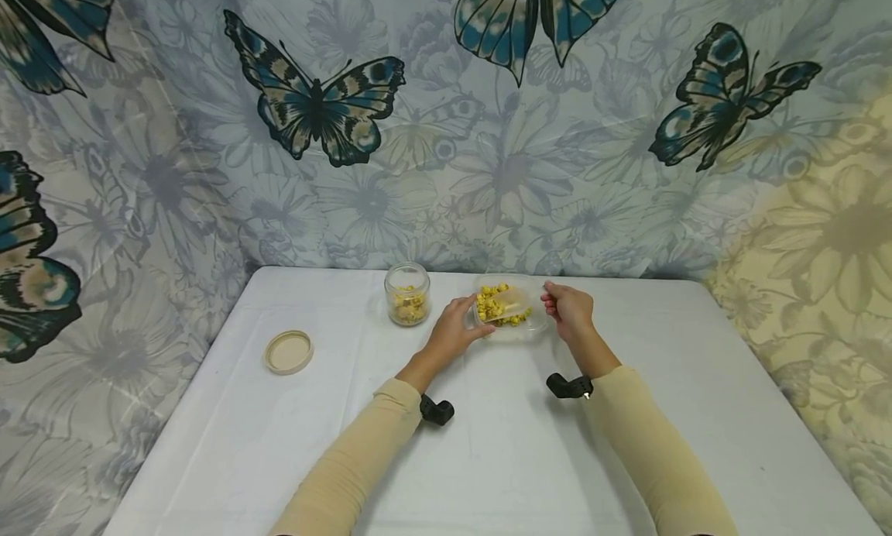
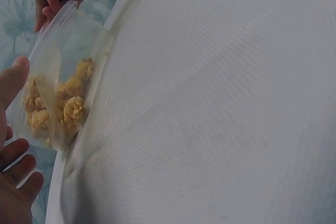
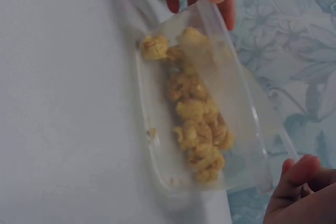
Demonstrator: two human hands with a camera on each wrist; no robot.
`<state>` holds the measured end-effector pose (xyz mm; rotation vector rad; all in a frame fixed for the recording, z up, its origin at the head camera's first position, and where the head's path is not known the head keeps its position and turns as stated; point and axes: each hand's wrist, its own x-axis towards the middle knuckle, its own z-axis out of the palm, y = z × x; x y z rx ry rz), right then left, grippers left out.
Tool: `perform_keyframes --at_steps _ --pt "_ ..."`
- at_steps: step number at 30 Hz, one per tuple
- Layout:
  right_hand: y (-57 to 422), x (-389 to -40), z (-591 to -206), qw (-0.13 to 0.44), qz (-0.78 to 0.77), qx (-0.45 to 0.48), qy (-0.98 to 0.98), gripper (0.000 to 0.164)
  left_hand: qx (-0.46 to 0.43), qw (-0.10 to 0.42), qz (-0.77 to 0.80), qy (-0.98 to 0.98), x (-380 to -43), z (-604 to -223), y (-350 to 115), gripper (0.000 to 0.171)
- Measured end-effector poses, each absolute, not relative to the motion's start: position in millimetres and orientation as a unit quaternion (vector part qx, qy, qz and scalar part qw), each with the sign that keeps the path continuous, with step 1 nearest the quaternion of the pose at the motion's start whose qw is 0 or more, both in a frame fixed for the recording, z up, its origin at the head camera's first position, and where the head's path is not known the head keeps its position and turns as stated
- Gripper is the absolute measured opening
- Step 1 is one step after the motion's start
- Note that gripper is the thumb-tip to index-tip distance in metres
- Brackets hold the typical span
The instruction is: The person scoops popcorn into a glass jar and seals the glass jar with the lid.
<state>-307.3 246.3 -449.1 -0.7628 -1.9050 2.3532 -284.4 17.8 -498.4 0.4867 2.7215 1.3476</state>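
Sitting near the far edge of the white tabletop [image 1: 502, 458], here's the clear plastic container [image 3: 168, 169], yellow popcorn [image 3: 194, 114] clustered inside and a pale translucent scoop [image 1: 514, 302] dipped in among the pieces! The right hand [image 1: 570, 310] has the end of that scoop pinched in curled fingers, out beyond the container's right side. Over at the opposite end, the left hand [image 1: 453, 327] grips the container, thumb and fingers spanning its rim, the fingers spread rather than clenched. Is the scoop loaded? Can't call it; plastic and popcorn overlap too much. Just left of that hand stands the glass jar [image 1: 389, 294], mouth uncovered, popcorn already filling part of it. So the score, as I read it: partway along. Some popcorn is in the jar, a fair share sits in the container, and nothing caps either one. The round lid [image 1: 289, 352] lies flat, well apart to the left, so closing up looks like a step not yet done. And behind it all, a backdrop [image 1: 376, 203] of butterflies and big pale flowers.
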Motion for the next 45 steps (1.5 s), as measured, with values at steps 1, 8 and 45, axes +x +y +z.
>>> perform_keyframes --at_steps 1,8,45 --pt "245.9 -307.7 -448.7 0.009 0.754 -0.243 -0.61 0.015 0.158 0.031 0.438 0.884 -284.4 -498.5 17.9 0.078" --pt "252.3 -304.5 -446.7 -0.026 0.779 -0.286 -0.557 0.023 0.159 0.03 0.442 0.882 -283.3 -496.2 17.0 0.078" --pt "273.2 -292.6 -442.9 -0.058 0.85 -0.276 -0.445 0.015 0.158 0.02 0.432 0.887 -284.3 -497.2 17.9 0.077"
